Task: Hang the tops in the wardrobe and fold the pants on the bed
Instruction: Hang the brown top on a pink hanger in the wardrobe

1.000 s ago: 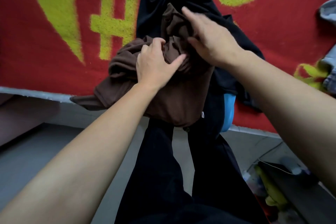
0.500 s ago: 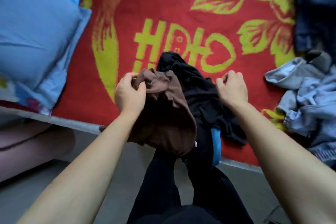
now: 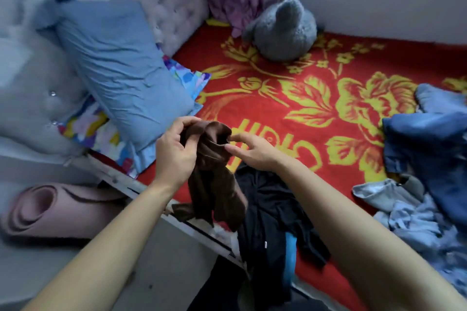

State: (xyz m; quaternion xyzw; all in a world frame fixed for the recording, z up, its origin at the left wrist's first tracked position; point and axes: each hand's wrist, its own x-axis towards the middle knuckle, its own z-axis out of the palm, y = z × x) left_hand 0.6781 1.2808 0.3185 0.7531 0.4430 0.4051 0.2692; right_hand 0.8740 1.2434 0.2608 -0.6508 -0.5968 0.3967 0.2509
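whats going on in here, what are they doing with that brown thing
A person at the bed's edge holds a brown garment up off the red blanket. The left grip is curled round bunched fabric and the right grip pinches the top edge. The garment hangs crumpled, not yet folded or hung. A black garment lies under it, draped over the bed's edge, and a pile of blue clothes waits on the right.

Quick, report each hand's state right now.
Left hand: grips the brown garment.
Right hand: pinches the same garment's top edge.
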